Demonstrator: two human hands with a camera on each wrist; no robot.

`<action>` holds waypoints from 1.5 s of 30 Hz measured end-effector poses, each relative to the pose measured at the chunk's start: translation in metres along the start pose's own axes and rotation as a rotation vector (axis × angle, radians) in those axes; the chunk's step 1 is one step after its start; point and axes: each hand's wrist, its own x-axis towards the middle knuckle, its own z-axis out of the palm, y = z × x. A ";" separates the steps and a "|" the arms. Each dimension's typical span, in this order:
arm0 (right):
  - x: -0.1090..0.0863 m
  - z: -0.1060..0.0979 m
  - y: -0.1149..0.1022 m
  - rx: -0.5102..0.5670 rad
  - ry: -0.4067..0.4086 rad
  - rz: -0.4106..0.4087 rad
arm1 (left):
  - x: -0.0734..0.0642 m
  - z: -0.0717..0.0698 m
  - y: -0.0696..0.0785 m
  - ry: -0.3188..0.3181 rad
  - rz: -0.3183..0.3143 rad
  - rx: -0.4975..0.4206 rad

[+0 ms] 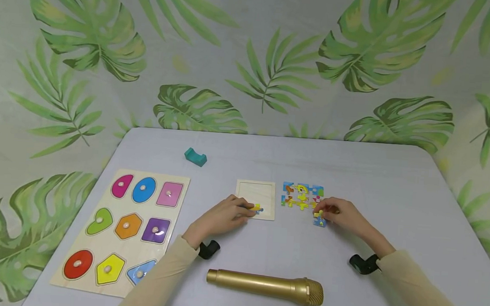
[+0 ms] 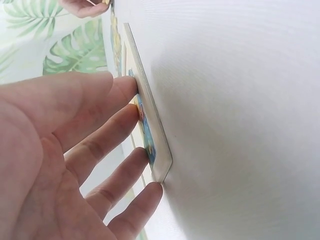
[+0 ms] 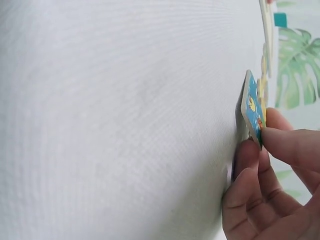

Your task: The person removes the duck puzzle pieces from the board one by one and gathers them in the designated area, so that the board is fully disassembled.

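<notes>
A shallow square wooden puzzle tray [image 1: 248, 193] lies flat near the middle of the table. My left hand [image 1: 223, 215] reaches over its near left corner, fingers extended. In the left wrist view, its fingertips touch a blue and yellow puzzle piece [image 2: 145, 125] lying along the tray's near edge. To the right of the tray, several colourful jigsaw pieces [image 1: 303, 190] lie close together in rows. My right hand [image 1: 344, 219] pinches a blue corner puzzle piece [image 3: 253, 102] between thumb and finger. That piece is tilted, one edge raised, at the near right of the group.
On the left lies a wooden shape board [image 1: 122, 253] with knobbed coloured shapes, partly under the left sleeve. A teal curved block [image 1: 195, 157] sits farther back. Toward the front edge lies a gold microphone [image 1: 261, 284], between both forearms. A leaf-patterned cloth [image 1: 276, 70] hangs behind the table.
</notes>
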 end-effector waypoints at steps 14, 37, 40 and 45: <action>0.001 0.002 -0.003 -0.003 0.066 -0.021 | -0.008 0.002 -0.001 0.014 0.009 -0.009; 0.074 0.067 -0.070 0.100 -0.032 -0.169 | -0.020 -0.005 -0.014 0.018 -0.011 -0.072; 0.080 0.074 -0.076 0.116 -0.053 -0.184 | -0.020 -0.005 -0.014 0.014 -0.018 -0.076; 0.084 0.082 -0.085 0.116 -0.081 -0.205 | -0.020 -0.006 -0.013 0.010 -0.027 -0.082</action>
